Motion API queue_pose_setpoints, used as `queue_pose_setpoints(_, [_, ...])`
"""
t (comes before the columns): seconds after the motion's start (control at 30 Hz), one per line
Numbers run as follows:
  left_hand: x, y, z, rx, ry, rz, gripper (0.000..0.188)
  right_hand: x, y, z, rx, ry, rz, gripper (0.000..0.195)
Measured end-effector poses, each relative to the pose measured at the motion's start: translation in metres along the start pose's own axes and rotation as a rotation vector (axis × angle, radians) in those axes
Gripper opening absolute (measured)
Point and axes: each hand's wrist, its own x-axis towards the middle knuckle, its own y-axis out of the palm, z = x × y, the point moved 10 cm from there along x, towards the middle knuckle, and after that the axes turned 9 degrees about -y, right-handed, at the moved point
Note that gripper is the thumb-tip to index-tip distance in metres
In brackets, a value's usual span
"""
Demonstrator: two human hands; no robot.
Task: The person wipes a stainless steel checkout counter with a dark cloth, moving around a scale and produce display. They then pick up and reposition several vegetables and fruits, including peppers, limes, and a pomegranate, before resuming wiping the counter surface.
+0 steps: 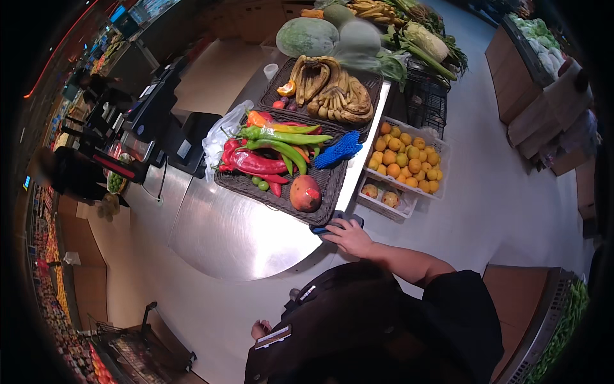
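Observation:
My right hand (349, 236) rests on a dark grey and blue cloth (357, 218) at the counter's corner, its fingers spread over it. My left hand (261, 329) hangs low beside my body, partly hidden by my dark clothing; its fingers are too small to read. Just beyond the cloth, a dark wicker tray (331, 204) bears red, green and orange peppers (259, 161), a mango (305, 193), small green fruits and a blue foam net (338, 150). Behind it, a second wicker tray (268, 102) holds browned bananas (345, 98) and a cut orange (287, 89).
The steel counter (216, 225) has a rounded front edge. Scales (158, 129) stand at left. Right of the counter are crates of oranges (407, 156) and wrapped fruit (389, 198). Winter melons (307, 37) lie behind the trays. A shopping cart (139, 355) stands lower left; people (72, 175) stand farther left.

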Motion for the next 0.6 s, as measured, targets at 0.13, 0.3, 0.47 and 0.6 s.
queue_pose_setpoints(0.13, [-0.192,0.246,-0.034,0.282,0.619,-0.007,0.015,-0.064,-0.033,-0.133,0.117,0.438,-0.287,0.033])
queue_pose_setpoints(0.3, [-0.287,0.401,-0.049,0.409,0.653,0.190,0.033,-0.068,-0.094,-0.232,0.458,0.711,-0.647,0.036])
queue_pose_setpoints(0.47, [-0.304,0.466,-0.057,0.553,0.822,0.175,0.062,0.005,-0.106,-0.239,0.678,0.651,-0.620,0.055])
queue_pose_setpoints(0.6, [-0.330,0.506,-0.081,0.662,1.299,-0.091,0.072,0.008,-0.103,-0.232,0.275,0.640,-0.508,0.059])
